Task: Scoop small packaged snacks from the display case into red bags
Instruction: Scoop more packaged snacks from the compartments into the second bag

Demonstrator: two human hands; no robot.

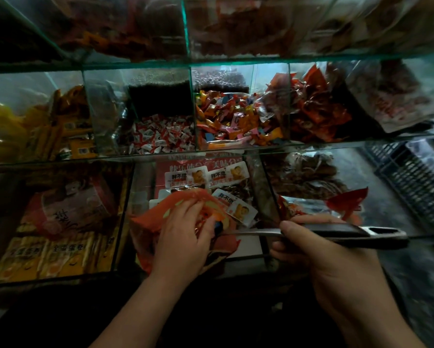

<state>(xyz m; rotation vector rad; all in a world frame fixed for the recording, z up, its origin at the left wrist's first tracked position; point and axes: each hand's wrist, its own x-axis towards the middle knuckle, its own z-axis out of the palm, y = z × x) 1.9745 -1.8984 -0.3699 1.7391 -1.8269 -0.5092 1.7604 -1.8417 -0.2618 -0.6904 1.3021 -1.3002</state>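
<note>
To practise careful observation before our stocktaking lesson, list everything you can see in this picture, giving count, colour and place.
display case: one, glass, fills the view
red-and-white sweets: many, middle shelf, centre
mixed sweets: many, multicoloured, middle shelf, centre-right
red packets: many, middle shelf, right
yellow packets: many, middle shelf, left
white-labelled packs: several, bottom shelf, centre
orange boxes: several, bottom shelf, left
brown snacks: many, bottom shelf, right
crate: one, black, far right
red bag: one, at bottom centre compartment
scoop: one, metal with black handle, lower right
left hand: one, grips the red bag
right hand: one, grips the scoop handle
</note>
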